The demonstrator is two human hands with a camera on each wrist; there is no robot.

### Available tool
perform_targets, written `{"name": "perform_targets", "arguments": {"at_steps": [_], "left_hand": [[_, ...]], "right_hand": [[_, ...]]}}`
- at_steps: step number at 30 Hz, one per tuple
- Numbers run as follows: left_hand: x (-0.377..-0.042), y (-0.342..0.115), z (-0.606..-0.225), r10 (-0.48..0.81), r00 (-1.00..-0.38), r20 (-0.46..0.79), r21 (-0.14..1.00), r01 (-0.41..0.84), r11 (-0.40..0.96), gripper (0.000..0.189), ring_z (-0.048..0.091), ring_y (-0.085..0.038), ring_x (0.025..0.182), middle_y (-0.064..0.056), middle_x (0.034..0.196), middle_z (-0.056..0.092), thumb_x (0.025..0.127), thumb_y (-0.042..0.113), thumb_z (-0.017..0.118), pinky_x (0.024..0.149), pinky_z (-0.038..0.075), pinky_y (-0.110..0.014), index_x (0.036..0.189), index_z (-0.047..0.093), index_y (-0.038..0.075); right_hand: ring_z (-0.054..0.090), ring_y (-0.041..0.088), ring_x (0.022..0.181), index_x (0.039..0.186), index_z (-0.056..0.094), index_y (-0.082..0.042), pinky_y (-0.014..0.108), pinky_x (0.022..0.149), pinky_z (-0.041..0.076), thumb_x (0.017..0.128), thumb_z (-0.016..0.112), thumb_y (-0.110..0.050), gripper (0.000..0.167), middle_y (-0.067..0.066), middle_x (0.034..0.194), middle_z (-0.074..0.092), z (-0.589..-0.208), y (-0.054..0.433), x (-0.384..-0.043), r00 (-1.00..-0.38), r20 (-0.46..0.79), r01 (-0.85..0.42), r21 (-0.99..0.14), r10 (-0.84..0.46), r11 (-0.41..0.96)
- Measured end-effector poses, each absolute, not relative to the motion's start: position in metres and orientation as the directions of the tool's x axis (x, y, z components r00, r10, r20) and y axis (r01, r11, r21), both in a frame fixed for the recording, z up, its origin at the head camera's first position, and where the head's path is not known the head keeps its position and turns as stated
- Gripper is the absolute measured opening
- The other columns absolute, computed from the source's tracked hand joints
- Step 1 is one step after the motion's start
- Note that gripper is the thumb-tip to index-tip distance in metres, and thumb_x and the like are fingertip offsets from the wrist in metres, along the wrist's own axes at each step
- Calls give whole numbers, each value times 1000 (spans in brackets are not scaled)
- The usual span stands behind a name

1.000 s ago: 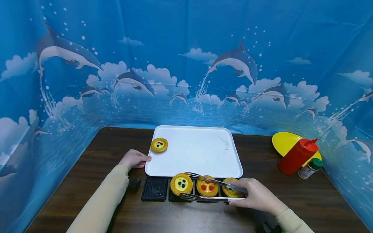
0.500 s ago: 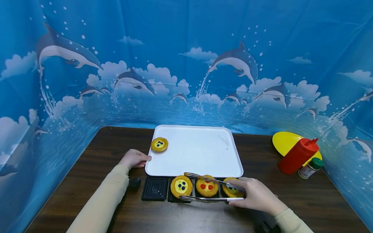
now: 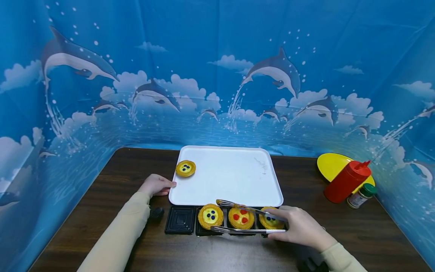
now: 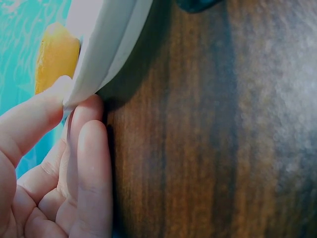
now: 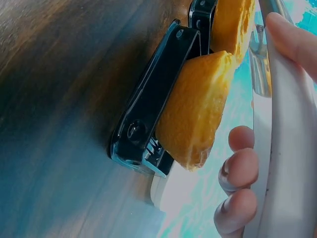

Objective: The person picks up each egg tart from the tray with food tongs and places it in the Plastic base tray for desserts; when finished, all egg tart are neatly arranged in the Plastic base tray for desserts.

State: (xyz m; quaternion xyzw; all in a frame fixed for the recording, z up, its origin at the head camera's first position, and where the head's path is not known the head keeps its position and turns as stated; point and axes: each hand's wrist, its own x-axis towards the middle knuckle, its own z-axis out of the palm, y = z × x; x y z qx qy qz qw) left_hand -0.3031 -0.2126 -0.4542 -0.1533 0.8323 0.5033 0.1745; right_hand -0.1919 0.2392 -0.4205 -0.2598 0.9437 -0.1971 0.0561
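Observation:
My left hand [image 3: 156, 185] pinches the left edge of a white tray [image 3: 231, 177], its thumb on top and fingers beneath the rim in the left wrist view. On that tray, near its left side, sits an egg tart [image 3: 185, 168] with dark blue dots. My right hand [image 3: 299, 228] grips metal tongs [image 3: 238, 230], spread wide and pointing left. Under or between their arms lie a tart with red pieces [image 3: 241, 218] and a blue-dotted tart [image 3: 270, 221]; the tips reach another blue-dotted tart [image 3: 210, 216]. These three sit in black square moulds, and the leftmost mould [image 3: 181, 220] holds nothing.
At the right stand a red squeeze bottle [image 3: 346, 185] and a green-capped jar [image 3: 361, 197], in front of a yellow plate [image 3: 331, 166]. A dolphin-printed blue curtain [image 3: 204, 75] hangs behind the dark wooden table [image 3: 210, 253].
The tongs have shifted very slightly to the right over the tarts, still spread. My left hand, the tray and the tarts stay where they were.

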Motion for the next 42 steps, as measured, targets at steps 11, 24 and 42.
{"name": "perform_targets", "arguments": {"at_steps": [11,24,42], "left_hand": [[-303,-214,-453,-87,-889,-449,784,-439,440,37,62,-9,57,-6,74,66,86,24,71,62,54,-19,107,66,-6],[-303,-215,-453,-91,-889,-449,780,-440,444,35,62,-10,57,-6,73,66,87,23,70,61,54,-19,106,66,-7],[-308,-214,-458,-93,-885,-456,783,-449,430,36,63,-10,59,-7,75,67,85,25,72,62,54,-19,105,68,-5]], "right_hand": [[55,6,76,122,65,-18,21,68,55,71,74,-58,65,-6,101,66,-414,244,-193,-885,2,-418,-440,-465,794],[51,6,70,122,65,-18,17,56,47,71,75,-56,65,-5,94,66,-405,250,-214,-894,74,-432,-402,-441,807],[55,16,76,127,62,-13,24,58,51,72,76,-54,71,4,111,67,-389,243,-262,-891,93,-441,-407,-444,800]]}}
